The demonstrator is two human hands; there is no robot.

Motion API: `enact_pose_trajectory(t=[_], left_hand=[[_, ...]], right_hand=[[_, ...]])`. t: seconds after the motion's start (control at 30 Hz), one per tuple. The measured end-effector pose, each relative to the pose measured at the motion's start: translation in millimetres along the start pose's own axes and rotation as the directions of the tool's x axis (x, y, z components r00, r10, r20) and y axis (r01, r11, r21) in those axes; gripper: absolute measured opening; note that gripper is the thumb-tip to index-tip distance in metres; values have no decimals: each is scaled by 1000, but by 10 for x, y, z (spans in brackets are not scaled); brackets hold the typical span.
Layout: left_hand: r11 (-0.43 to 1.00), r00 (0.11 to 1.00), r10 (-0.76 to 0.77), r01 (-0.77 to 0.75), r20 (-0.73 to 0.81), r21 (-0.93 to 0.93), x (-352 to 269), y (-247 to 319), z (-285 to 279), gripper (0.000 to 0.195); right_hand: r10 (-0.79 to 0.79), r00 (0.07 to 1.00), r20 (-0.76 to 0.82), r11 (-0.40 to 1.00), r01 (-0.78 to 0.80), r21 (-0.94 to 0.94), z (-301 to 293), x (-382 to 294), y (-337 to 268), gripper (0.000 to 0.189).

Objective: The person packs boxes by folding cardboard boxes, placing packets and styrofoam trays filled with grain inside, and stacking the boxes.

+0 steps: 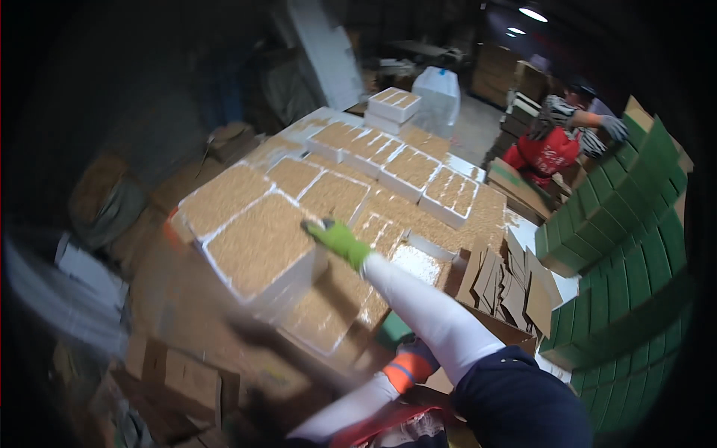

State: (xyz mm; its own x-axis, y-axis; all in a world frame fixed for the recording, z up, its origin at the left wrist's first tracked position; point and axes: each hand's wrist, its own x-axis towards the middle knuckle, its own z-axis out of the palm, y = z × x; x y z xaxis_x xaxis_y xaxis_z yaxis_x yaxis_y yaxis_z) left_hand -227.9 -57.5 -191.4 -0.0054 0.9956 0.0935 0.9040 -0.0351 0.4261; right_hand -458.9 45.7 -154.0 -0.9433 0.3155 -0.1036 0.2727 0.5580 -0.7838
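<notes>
My right hand [339, 239], in a green glove with dark fingertips, reaches out over the near right corner of a large white box [285, 283] filled level with tan granular material. Blur hides whether its fingers touch the rim. My left hand [417, 358], in a dark glove with an orange and blue cuff, is low in front of me, partly behind my right forearm. Beside it is a green box [395, 329], mostly covered by my arm; whether the hand holds it is not visible. A shallow white tray [417, 263] with white inside lies beyond my right forearm.
More white boxes [403, 190] of tan granules, some with white dividers, cover the table. At the right, a cardboard box [498, 322] holds cardboard pieces [504, 280] beside stacked green cartons [616, 269]. Another person [552, 140] in a red apron reaches toward them. Cardboard [173, 381] lies lower left.
</notes>
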Motion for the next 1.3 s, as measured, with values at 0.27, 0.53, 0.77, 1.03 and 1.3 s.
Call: enact_pose_trajectory(t=[0.27,0.53,0.77,1.03,1.3], left_hand=[[188,982,-175,103,70,-977,235,-328,1571,52],[982,993,-119,119,8,-147,74,-243,426,57],[810,984,-130,37,-118,-585,-98,-310,307,58],[727,940,-326,183,-99,-662,1,-395,598,60],[674,873,-453,202,-182,-711,120,-426,785,54]], right_hand=[[278,959,62,864,-277,420,176,-826,-281,88],[121,993,3,621,-78,780,-853,-1956,-22,93],[268,877,-400,855,-25,518,-1804,-4240,301,70],[469,670,-576,829,-109,549,-1418,-5155,791,53],[577,666,-473,759,-224,611,-1450,-5257,1036,51]])
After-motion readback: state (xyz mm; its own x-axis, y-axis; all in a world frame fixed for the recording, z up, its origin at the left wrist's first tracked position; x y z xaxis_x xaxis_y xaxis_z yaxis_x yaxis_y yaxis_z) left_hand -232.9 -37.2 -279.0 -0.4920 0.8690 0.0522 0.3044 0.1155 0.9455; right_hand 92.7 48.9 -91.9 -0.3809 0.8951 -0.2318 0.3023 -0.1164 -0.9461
